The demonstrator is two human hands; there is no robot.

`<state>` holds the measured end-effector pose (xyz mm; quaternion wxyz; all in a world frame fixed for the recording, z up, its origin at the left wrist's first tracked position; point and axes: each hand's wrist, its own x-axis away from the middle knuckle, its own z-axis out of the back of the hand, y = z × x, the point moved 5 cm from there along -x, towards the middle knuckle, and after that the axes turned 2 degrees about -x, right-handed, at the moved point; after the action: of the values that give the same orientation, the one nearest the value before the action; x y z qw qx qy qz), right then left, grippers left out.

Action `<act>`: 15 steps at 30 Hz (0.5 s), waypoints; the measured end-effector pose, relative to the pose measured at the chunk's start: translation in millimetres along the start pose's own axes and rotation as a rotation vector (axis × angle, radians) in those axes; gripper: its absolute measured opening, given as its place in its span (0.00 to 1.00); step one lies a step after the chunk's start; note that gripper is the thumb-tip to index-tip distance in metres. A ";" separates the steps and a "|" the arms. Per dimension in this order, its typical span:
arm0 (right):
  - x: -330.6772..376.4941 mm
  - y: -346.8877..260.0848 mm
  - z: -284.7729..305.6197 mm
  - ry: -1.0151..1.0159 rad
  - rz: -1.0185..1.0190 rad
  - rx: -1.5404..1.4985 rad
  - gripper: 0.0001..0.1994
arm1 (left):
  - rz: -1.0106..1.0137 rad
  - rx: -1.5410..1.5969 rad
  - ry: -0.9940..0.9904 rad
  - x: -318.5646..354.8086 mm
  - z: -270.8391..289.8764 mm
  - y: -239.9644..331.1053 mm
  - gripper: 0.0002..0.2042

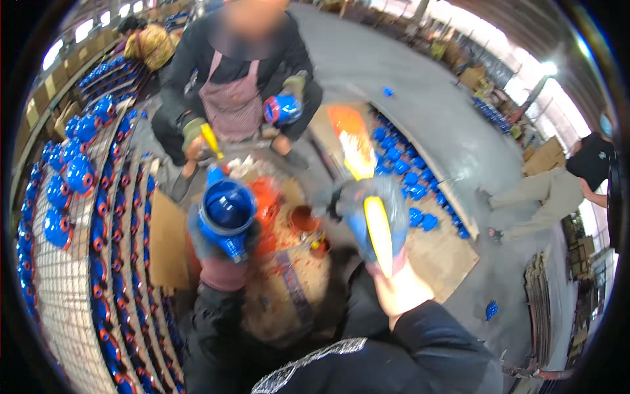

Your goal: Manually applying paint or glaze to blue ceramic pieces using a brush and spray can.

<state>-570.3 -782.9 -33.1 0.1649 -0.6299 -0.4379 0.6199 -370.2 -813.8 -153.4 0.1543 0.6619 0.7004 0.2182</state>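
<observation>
My left hand (220, 246), in a dark glove, is closed around a glossy blue hollow casting (228, 205) with a round open mouth and a lug at each end. The mouth faces up. My right hand (387, 217), also gloved, grips a flat paintbrush (378, 233) with a yellow handle, held to the right of the casting and apart from it. Orange-red paint coats the brush's far end. Below and between my hands stand a pot of orange-red paint (303, 218) and a smaller paint pot (320, 245) on a paint-spattered board (279, 308).
Opposite squats a person in a checked apron (231, 105), holding a yellow-handled tool (209, 139) and a blue casting (282, 109). Racks of blue castings (80, 174) line the left. Small blue parts (400, 167) lie on cardboard at right. Another person (587, 167) stands far right.
</observation>
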 end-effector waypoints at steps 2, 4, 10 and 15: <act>0.7 -33.2 4.9 -0.045 0.097 0.221 0.07 | 0.054 0.043 -0.056 -4.8 15.0 -4.2 0.28; 3.8 -62.7 -3.8 -0.086 0.154 0.394 0.09 | 0.057 0.027 0.008 -3.4 14.5 -3.6 0.28; -3.9 -112.6 -4.6 -0.230 -0.103 0.571 0.10 | 0.124 0.015 -0.293 -4.8 16.9 -7.4 0.26; 24.5 -140.4 38.3 -0.439 0.442 0.652 0.14 | -0.139 -0.314 0.050 -26.8 15.7 -20.6 0.26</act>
<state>-658.2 -698.3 49.9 0.1215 -0.4768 -0.0991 0.8649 -377.9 -839.5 -179.3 0.2528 0.5738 0.7056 0.3301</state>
